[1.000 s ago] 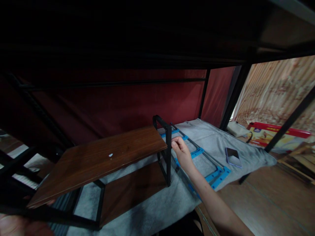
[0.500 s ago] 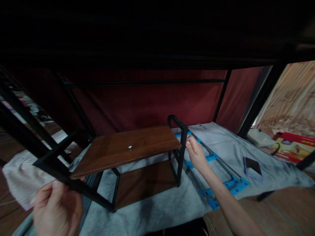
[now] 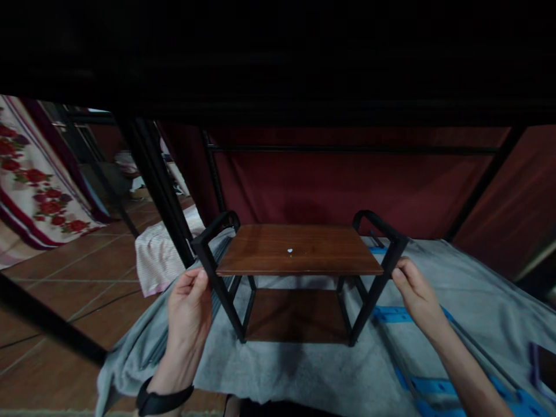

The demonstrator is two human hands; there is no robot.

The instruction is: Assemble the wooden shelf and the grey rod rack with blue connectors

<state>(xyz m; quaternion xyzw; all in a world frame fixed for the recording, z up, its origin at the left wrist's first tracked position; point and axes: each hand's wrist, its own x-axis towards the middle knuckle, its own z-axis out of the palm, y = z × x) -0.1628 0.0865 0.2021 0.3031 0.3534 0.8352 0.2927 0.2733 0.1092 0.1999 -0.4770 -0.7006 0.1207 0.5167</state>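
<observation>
A small two-tier shelf point(image 3: 299, 246) with brown wood boards and a black metal frame stands upright on a grey cloth point(image 3: 317, 376). My left hand point(image 3: 191, 304) pinches the front left upright of its frame, thumb on the near side. Fingers curled, my right hand point(image 3: 414, 289) grips the front right upright at about the upper board's height. The fingertips of both hands are partly hidden behind the frame. A white spot marks the upper board, and the lower board point(image 3: 297, 318) lies in shadow.
Blue and grey frame pieces point(image 3: 393, 314) lie on the cloth at the right, near a phone point(image 3: 545, 368). A dark surface hangs low overhead, with black posts point(image 3: 158, 185) at the sides. A striped cloth point(image 3: 160, 255) and floral fabric point(image 3: 47, 197) are at the left.
The shelf has turned from a slant to face me squarely, its left end no longer raised toward me. Both hands stay on the frame. My view has swung left.
</observation>
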